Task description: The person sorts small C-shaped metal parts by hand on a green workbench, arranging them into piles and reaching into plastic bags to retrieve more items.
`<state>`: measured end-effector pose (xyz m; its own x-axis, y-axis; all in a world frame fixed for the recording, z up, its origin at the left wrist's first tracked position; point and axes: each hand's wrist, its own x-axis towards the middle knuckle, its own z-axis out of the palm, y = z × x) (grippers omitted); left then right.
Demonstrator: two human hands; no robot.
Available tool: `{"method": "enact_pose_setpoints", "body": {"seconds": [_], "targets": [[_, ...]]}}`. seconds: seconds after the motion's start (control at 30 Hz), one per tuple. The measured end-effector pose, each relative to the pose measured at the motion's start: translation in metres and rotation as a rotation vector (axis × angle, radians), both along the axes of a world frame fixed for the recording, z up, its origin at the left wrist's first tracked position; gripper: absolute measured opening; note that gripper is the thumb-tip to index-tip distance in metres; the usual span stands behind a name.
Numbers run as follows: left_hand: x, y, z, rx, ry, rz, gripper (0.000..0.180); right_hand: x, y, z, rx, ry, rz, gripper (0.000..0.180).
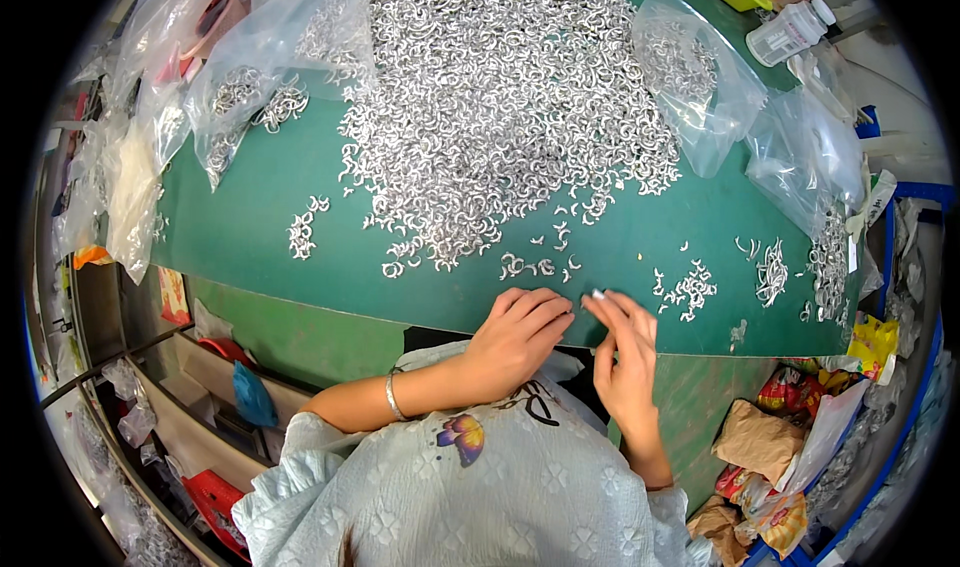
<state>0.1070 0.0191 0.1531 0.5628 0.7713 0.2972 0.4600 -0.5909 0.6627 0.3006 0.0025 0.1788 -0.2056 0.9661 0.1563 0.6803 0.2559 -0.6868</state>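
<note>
My left hand point(515, 342) is at the near edge of the green table, its fingers bent and pressed together, the thumb hidden beneath. Whatever it may hold is out of sight. Beside it, my right hand point(628, 352) has its fingers stretched forward and the thumb apart from them. A tiny pale spot shows at its fingertips, too small to name. Just beyond the hands lie a few loose silver crescent-shaped metal pieces point(540, 266). A huge heap of the same pieces point(500, 97) covers the middle and far part of the table point(260, 227).
Small piles lie to the right point(692, 289) and left point(301, 232). Clear plastic bags point(700, 97) with pieces flank the heap. A white bottle point(790, 33) stands far right. Below the table are a drawer unit point(190, 377) on the left and a brown paper bag point(758, 439) on the right.
</note>
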Motion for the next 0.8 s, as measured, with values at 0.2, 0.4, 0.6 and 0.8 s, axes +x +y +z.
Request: {"method": "enact_pose_setpoints", "body": {"seconds": [0.2,0.4,0.6,0.8], "targets": [[0.013,0.003,0.012,0.021,0.051,-0.027,0.038,-0.013,0.03,0.001,0.076,0.024,0.028,0.044],[0.006,0.0,0.003,0.038,0.098,-0.056,0.034,0.001,0.026,-0.002,0.117,-0.133,0.06,0.042],[0.002,-0.004,0.003,-0.018,0.002,0.034,0.029,-0.003,0.005,0.003,0.08,-0.064,0.062,0.036],[0.001,-0.001,0.011,-0.068,-0.013,0.032,0.027,-0.011,0.016,-0.001,0.191,0.078,-0.024,0.029]]}}
